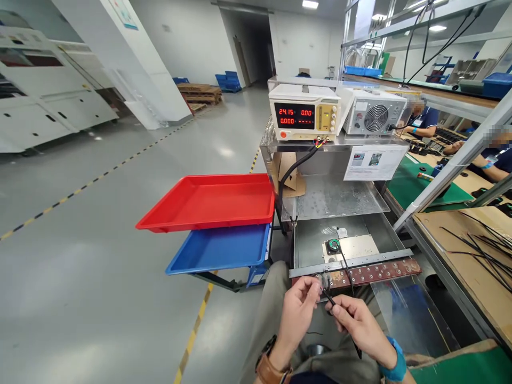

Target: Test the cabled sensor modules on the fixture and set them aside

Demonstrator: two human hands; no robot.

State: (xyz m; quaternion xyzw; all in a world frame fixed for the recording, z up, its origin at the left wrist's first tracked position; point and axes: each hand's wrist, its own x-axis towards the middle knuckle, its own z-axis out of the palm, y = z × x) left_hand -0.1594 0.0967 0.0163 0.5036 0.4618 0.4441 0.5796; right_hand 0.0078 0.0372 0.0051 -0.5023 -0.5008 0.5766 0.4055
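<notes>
My left hand (300,304) pinches at the tip of a black cable (328,300); the thin wire ends there are too small to make out. My right hand (356,320) is closed round the same cable, a little behind that tip, and more cable hangs below it. Just beyond my fingers lies a brown-red strip (376,274) with rows of metal studs, beside a metal bar (360,261). In the metal tray behind rests a small round black part with a green face (333,245), and a black cable runs from it toward my hands.
A power supply with red digits (304,114) stands on the metal shelf, a thick black lead (294,168) hanging from it. To the left are a red tray (224,200) and a blue tray (224,248). Loose black cables (480,248) lie on cardboard at right; co-workers sit beyond.
</notes>
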